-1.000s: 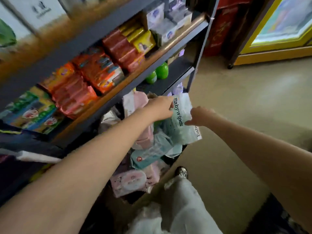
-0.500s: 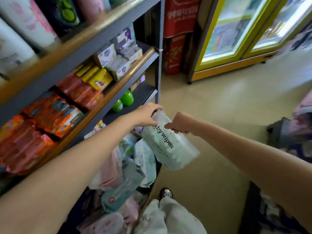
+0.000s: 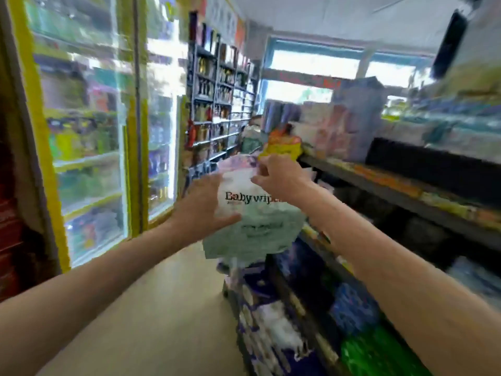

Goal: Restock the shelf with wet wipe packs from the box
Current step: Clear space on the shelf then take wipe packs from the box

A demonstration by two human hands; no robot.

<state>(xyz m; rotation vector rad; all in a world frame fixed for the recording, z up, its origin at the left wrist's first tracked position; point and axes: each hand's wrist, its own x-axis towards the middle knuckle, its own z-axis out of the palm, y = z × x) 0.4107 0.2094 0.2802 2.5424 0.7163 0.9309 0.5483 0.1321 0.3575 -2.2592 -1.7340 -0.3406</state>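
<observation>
A pale green and white "Baby wipes" pack [image 3: 252, 226] hangs in the air in front of me, at chest height. My left hand [image 3: 202, 206] holds its left side, thumb curled under the front. My right hand [image 3: 279, 179] pinches the pack's top edge from above. The shelf unit [image 3: 379, 185] with several tiers of blurred goods runs along my right. The box is out of view.
Yellow-framed glass fridges [image 3: 89, 131] line the left. A tall shelf of bottles [image 3: 217, 104] stands at the aisle's far end. Packs and goods [image 3: 271, 308] are heaped on the floor at the shelf's foot. The beige floor [image 3: 162, 294] lies between them.
My view has swung up and round from the box and first shelf to the aisle. Both hands have lifted the pack higher and turned it so its label faces me.
</observation>
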